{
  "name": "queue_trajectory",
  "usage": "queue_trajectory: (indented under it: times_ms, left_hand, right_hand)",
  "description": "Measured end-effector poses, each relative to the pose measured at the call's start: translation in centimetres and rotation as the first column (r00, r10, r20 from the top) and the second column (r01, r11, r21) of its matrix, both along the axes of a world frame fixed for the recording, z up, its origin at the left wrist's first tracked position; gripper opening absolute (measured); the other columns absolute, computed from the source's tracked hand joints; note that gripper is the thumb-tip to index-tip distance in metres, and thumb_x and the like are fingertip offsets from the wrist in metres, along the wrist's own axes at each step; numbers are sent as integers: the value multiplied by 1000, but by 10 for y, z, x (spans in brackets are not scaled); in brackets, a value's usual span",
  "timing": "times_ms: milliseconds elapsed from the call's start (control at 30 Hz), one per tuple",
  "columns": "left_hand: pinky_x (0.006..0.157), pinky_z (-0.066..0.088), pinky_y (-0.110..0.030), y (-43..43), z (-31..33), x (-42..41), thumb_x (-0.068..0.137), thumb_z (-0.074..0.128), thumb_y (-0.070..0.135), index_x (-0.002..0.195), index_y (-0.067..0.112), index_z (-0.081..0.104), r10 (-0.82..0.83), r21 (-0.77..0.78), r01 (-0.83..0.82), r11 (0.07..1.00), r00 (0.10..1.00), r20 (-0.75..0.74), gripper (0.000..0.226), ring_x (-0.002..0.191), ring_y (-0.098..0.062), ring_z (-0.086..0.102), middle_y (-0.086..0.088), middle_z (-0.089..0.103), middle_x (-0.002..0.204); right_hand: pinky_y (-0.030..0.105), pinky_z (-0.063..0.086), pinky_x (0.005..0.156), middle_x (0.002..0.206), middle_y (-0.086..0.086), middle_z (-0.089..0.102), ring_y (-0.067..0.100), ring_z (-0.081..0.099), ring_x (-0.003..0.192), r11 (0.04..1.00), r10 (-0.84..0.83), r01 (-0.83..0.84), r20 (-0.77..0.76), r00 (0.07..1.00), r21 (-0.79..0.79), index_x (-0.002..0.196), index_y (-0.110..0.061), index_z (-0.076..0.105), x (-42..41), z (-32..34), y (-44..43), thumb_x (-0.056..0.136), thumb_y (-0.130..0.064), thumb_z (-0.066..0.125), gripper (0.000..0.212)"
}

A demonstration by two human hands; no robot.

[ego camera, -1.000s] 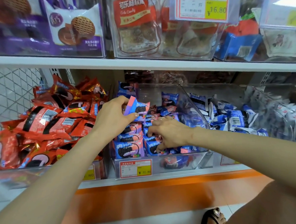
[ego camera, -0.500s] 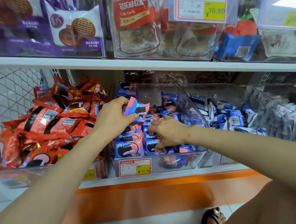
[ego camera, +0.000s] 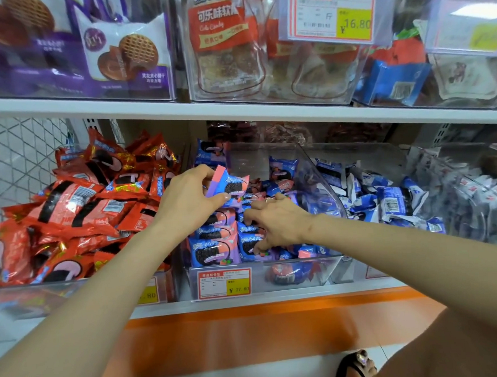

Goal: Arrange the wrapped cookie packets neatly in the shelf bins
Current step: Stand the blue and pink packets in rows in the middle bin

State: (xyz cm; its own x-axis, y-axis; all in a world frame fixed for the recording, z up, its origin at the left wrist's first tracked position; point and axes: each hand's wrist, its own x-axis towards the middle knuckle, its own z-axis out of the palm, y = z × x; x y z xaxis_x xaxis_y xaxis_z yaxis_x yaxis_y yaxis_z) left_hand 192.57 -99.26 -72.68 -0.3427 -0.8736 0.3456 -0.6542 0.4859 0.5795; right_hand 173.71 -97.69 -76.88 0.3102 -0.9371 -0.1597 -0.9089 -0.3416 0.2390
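Observation:
A clear middle bin (ego camera: 292, 275) on the lower shelf holds several blue, pink and purple cookie packets (ego camera: 213, 249), some stacked in a neat row at its front left. My left hand (ego camera: 189, 204) holds one such packet (ego camera: 231, 185) above that row, pinched between thumb and fingers. My right hand (ego camera: 275, 223) reaches into the bin with curled fingers pressing on the packets beside the row; whether it grips one is hidden.
A left bin is heaped with red cookie packets (ego camera: 78, 208). A bin of blue-and-white packets (ego camera: 392, 201) stands to the right. The upper shelf edge (ego camera: 237, 111) hangs close overhead, with bagged snacks and a price tag (ego camera: 330, 12). An orange base strip (ego camera: 263, 331) runs below.
Both hands have stayed nearly in place. My right hand's fingers have shifted slightly among the packets at the bin's front.

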Motion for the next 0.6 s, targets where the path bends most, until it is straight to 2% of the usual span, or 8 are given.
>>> queue_trajectory:
  times_ms: [100,200,300,333,367,433,500,600]
  left_hand:
    - [73,41,-28,1,0,0,82,70,30,118,11,56,-5,6,5,1000,1000,4,42,87,-13,51,-5,62,113]
    - [73,42,-29,2,0,-1,82,70,29,117,11,56,-19,16,19,1000,1000,5,41,88,-15,53,-5,63,111]
    - [71,39,-28,2,-2,-1,82,70,29,115,12,57,-22,0,22,1000,1000,10,39,85,-15,51,-3,62,109]
    - [71,38,-27,1,-3,-1,82,70,28,114,12,57,-24,-9,24,1000,1000,13,38,84,-15,50,-3,62,109]
    - [71,38,-27,1,-4,-1,82,70,28,113,13,58,-27,-16,28,999,1000,13,37,83,-15,50,-3,62,109]
    - [72,41,-29,0,-5,-2,82,71,26,111,13,58,-38,-27,38,999,999,9,34,82,-17,51,-3,62,109]
    - [70,39,-28,0,-5,-3,82,70,25,108,13,57,-47,-27,47,999,999,7,31,81,-17,51,-2,61,105]
    - [59,34,-25,1,-3,-5,83,68,24,97,19,49,-47,11,47,999,999,0,25,77,-16,50,3,56,90]
  right_hand:
    - [38,29,95,123,3,51,26,52,110,999,-14,13,24,1000,44,128,-20,46,-1,2,1,75,-58,66,68]
    - [36,34,95,125,1,54,21,51,113,991,-8,-11,138,990,136,130,-22,47,-8,14,5,74,-60,65,70]
    - [31,45,83,111,-4,62,11,55,95,986,-3,-34,224,975,162,120,-24,59,-28,50,1,79,-40,71,45]
    - [29,46,79,105,-3,64,10,57,88,974,-23,-29,226,974,224,113,-25,63,-37,60,-1,81,-24,71,34]
    - [28,47,76,100,-2,66,13,60,84,952,-60,-11,220,974,307,109,-26,67,-44,67,-1,80,-9,68,33]
    - [28,48,75,100,-2,62,19,61,88,883,-85,-5,171,982,470,111,-26,68,-50,74,6,78,6,63,46]
    - [27,45,75,100,-4,53,15,55,87,841,-35,-24,98,995,540,119,-27,63,-51,68,13,79,8,61,53]
    - [25,41,80,82,-19,40,1,42,71,868,-27,-12,71,997,497,123,-18,60,-56,51,16,91,-1,54,37]
